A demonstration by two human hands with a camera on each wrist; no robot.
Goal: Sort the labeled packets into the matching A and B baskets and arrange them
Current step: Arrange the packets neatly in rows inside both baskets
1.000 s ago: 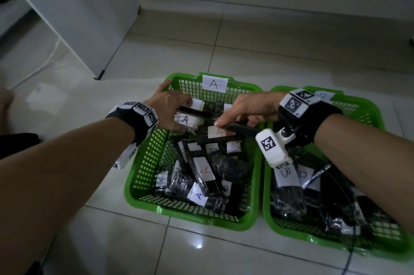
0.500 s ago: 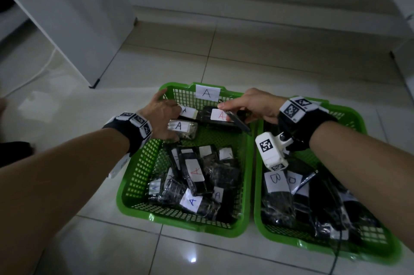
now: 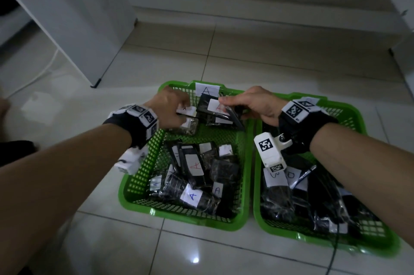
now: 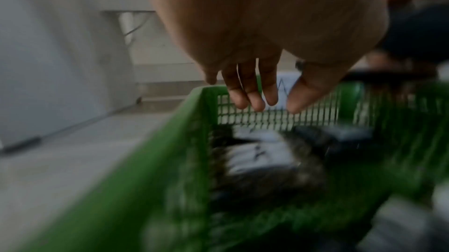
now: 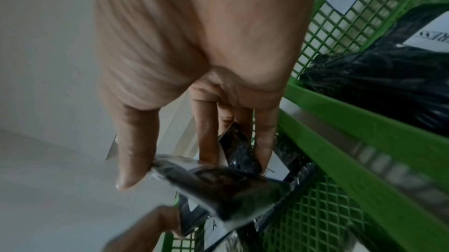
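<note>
**Red-A packet held at the far end of the A basket**

The packet (image 3: 218, 111) I hold in my right hand (image 3: 255, 104) is a flat black one with a white label bearing a red A. It sits at the far end of the A basket (image 3: 139, 176), just below the white A sign (image 3: 206, 89) on the far wall. Its long axis runs roughly left to right across the basket, tilted, with the left end higher and farther and the right end drooping toward me. In the right wrist view my thumb (image 5: 132, 152) lies on the packet's (image 5: 218, 187) upper edge and my fingers (image 5: 206, 131) curl behind it, so the packet is pinched between them.

My left hand (image 3: 169, 110) is at the basket's far left corner, over two smaller A-labelled packets (image 3: 187, 117) that lie against the left wall. In the left wrist view its fingers (image 4: 248, 93) hang down loosely, close together, the thumb apart from them, with nothing between them. That view is blurred, and I cannot tell whether the fingertips touch the packets below.

A heap of A packets (image 3: 197, 176) fills the near half of the same basket, lying at mixed angles. Just beside it on the right stands the B basket (image 3: 349, 113), also green, its rim nearly touching the A basket's, holding B packets (image 3: 276, 181) in a dark pile. Both baskets rest on a pale tiled floor (image 3: 156, 64), with a white cabinet (image 3: 74, 17) at far left.
</note>
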